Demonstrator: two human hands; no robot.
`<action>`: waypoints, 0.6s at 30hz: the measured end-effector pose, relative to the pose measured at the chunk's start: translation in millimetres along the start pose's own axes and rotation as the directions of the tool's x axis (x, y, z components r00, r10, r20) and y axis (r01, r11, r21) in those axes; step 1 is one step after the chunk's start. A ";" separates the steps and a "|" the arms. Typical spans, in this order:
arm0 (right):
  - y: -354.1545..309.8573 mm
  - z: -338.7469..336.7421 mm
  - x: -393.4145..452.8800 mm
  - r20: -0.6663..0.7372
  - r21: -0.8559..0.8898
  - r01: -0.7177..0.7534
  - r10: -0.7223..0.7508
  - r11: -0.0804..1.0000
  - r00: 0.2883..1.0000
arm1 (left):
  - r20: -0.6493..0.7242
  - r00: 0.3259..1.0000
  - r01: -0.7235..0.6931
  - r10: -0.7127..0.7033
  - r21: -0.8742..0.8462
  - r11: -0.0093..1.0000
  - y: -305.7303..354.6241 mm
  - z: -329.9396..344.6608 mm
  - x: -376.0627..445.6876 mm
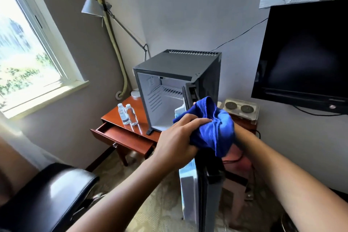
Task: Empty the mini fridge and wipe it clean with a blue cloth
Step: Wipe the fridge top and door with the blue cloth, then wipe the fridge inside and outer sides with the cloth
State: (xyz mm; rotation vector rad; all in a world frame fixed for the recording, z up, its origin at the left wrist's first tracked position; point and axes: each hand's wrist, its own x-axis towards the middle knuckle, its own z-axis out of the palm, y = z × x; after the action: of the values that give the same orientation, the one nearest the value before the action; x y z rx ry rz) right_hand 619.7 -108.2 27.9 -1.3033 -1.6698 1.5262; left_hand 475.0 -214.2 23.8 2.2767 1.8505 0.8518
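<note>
Mini fridge [175, 73] sits on the wooden side table [120, 133], door [190, 175] swung wide toward me, cavity bare but for a wire shelf [169, 91]. Table drawer [122, 137] pulled out. Blue cloth [212, 128] bunched at the door's top edge. My left hand [178, 137] grips its near side, fingers curled into the fabric. My right hand is buried behind the cloth; grip cannot be read. Two water bottles [128, 114] stand left of the fridge.
</note>
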 end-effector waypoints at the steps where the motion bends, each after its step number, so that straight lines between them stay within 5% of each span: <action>1: 0.8 -6.4 2.3 0.008 0.018 -0.010 0.010 1.000 1.000 | -0.023 1.000 0.001 -0.002 -0.023 1.000 -4.7 3.7 6.6; 5: -5.3 -31.0 10.8 -0.016 -0.207 0.064 -0.069 0.976 0.998 | -0.056 0.995 0.078 -0.084 -0.108 0.991 -30.5 11.6 35.9; 9: -21.1 -49.2 19.2 0.121 -0.670 0.220 -0.188 0.709 0.975 | -0.087 0.989 0.097 -0.119 -0.225 0.970 -65.9 19.7 49.5; 14: -20.0 -45.0 13.0 -0.018 -0.976 0.007 -0.113 0.218 0.993 | -0.058 0.991 0.101 -0.123 -0.288 0.952 -140.9 30.3 26.9; 18: -4.4 -37.5 14.0 -0.208 -0.977 -0.188 -0.261 0.099 0.943 | 0.079 0.987 0.163 -0.142 -0.431 0.888 -227.6 27.9 9.4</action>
State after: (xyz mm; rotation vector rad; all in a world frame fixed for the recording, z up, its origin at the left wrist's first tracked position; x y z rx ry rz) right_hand 645.3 -78.7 37.5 -1.9131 -2.5146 -0.2974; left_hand 289.4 -137.9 -87.7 1.8359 1.5920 1.0530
